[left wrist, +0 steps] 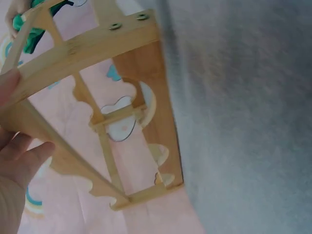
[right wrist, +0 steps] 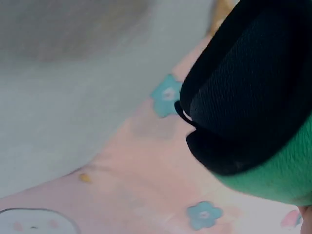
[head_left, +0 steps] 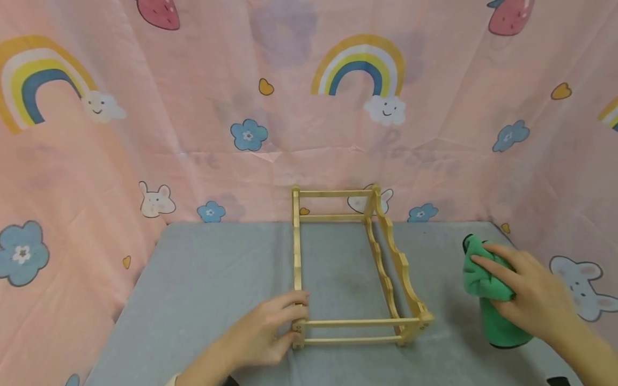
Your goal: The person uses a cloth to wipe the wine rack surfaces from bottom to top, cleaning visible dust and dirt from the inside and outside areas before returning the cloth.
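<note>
A light wooden rack point(head_left: 357, 323) with wavy, notched side rails stands on the grey table, its long side running away from me. My left hand point(head_left: 263, 332) holds its near left corner, thumb and fingers around the post. The left wrist view shows the rack's end beam point(left wrist: 97, 51) close up with two metal screws. To the right of the rack, my right hand point(head_left: 541, 292) grips a bunched green cloth point(head_left: 487, 279) with black edging. Part of the cloth hangs below the palm. In the right wrist view, the cloth point(right wrist: 278, 180) shows a dark, shadowed fold.
The grey tabletop point(head_left: 217, 279) extends on both sides of the rack. A pink printed curtain point(head_left: 299, 123) with rainbows, flowers and rabbits encloses the back and both sides. The rack's far end stands close to the back curtain.
</note>
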The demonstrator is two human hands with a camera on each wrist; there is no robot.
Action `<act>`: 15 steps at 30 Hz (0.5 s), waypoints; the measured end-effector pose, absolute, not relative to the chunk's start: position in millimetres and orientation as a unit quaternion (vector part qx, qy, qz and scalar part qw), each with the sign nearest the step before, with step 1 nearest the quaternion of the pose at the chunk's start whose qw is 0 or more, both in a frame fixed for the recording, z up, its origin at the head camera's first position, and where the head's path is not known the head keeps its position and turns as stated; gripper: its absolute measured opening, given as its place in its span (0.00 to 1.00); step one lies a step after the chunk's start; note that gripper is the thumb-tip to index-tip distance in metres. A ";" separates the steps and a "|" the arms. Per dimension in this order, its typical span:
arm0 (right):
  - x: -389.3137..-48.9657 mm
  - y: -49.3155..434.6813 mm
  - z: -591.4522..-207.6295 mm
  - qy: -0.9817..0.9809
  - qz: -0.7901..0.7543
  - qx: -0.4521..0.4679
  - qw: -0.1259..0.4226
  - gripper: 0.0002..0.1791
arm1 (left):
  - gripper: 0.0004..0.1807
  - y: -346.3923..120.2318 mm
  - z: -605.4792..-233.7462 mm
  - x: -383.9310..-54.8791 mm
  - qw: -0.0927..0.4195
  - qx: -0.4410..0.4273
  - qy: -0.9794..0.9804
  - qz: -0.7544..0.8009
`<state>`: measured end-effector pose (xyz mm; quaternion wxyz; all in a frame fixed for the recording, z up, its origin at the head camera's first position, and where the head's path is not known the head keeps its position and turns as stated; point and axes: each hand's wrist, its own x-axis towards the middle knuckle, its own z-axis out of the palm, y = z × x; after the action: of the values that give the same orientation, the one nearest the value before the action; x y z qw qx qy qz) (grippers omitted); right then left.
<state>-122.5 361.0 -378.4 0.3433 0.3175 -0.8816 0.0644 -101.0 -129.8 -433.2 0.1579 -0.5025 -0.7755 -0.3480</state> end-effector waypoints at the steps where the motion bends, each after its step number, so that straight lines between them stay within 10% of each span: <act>1: -120.1 355.9 -376.6 -0.870 0.076 0.329 0.358 0.37 | 0.24 -130.1 -432.8 -100.1 0.160 -0.499 -0.779 -0.345; 15: -75.4 282.2 -362.8 -0.745 0.151 0.477 0.442 0.25 | 0.27 -131.4 -428.9 -92.5 0.186 -0.466 -0.807 -0.312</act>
<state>-75.4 282.2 -362.8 0.4422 0.4765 -0.7447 0.1510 -92.5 -131.4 -428.9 0.1856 -0.4661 -0.8067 -0.3123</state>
